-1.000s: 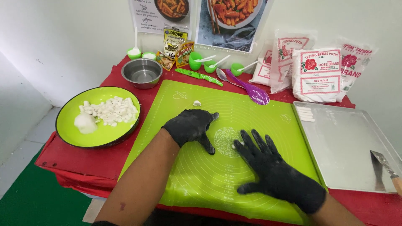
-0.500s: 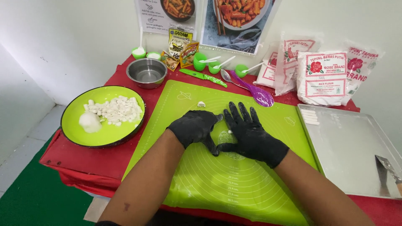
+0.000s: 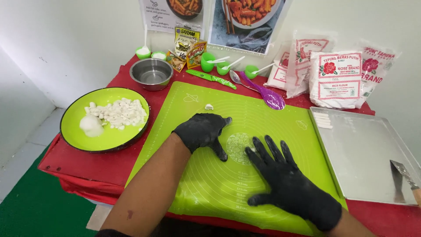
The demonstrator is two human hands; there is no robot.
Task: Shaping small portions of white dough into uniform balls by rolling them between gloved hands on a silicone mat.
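Head view: rolling step, judged. Left hand (image 3: 202,131) loosely curled, right hand (image 3: 285,184) spread flat, both gloved, on green mat (image 3: 197,184); dough not clearly visible between them. Small dough bit (image 3: 209,106) near mat's far edge. Next: even pressure.

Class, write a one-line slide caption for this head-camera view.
Two black-gloved hands, left hand and right hand, press flat on a green mat beside a green plate of white dough pieces.
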